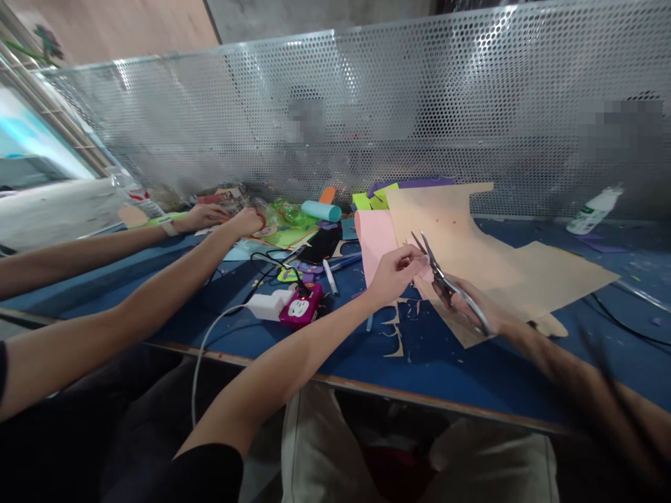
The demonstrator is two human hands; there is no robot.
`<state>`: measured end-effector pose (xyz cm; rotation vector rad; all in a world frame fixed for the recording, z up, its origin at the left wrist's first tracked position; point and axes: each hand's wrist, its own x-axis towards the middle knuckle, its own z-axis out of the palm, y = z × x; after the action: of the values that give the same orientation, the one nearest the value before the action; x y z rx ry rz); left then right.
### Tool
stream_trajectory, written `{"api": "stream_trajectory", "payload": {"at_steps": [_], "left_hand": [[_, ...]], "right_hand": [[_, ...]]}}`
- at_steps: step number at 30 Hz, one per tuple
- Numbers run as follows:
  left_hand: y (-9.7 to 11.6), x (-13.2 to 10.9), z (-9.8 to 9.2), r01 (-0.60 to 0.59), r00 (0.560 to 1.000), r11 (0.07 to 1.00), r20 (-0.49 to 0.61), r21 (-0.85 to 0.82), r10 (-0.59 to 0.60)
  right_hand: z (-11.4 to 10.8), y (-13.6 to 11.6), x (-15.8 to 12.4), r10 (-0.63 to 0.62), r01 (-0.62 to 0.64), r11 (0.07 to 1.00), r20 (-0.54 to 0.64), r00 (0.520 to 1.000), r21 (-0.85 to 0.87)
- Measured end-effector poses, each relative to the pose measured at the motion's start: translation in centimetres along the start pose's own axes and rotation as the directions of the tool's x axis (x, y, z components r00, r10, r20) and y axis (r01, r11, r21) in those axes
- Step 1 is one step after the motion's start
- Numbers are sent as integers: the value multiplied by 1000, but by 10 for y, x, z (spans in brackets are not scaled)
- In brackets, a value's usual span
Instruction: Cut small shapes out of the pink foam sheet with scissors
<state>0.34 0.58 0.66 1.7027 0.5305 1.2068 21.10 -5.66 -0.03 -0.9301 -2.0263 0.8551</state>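
My left hand (394,275) is closed, its thumb and fingertips pinching a small pink paper piece (428,271). In my right hand (466,302) is a pair of scissors (437,271), gripped by the handles. The blades point up and away, slightly apart, right beside the pink piece. Behind my hands lie a large beige sheet (451,230) and a curled pink sheet (373,241). Below my left hand, thin beige offcuts (394,342) are scattered on the blue table (335,353).
A magenta power adapter (300,306) with a white charger (266,304) sits left of my forearm. A pen (330,276) and a black phone (321,244) lie beyond. At left, a co-worker's hands (246,222) work over craft materials. A white bottle (594,211) stands tilted before the perforated metal screen (367,105).
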Motion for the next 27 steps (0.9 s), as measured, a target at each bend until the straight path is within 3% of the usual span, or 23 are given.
{"api": "stream_trajectory", "payload": {"at_steps": [7,17,21,27], "left_hand": [[-4,0,1,-7,1000,999,0,-34,7],[-9,0,0,18,999,998,-46,-63,-21],[-11,0,0,42,998,998,-51,-44,-44],[-9,-1,0,36,996,999,-86,33,-33]], "right_hand": [[7,-1,-1,6,-5,1000,-35,999,21],[2,35,6,98,-76,994,-345,933,75],[-1,44,7,101,-78,994,-370,923,76],[2,28,6,148,-127,988,-340,929,84]]}}
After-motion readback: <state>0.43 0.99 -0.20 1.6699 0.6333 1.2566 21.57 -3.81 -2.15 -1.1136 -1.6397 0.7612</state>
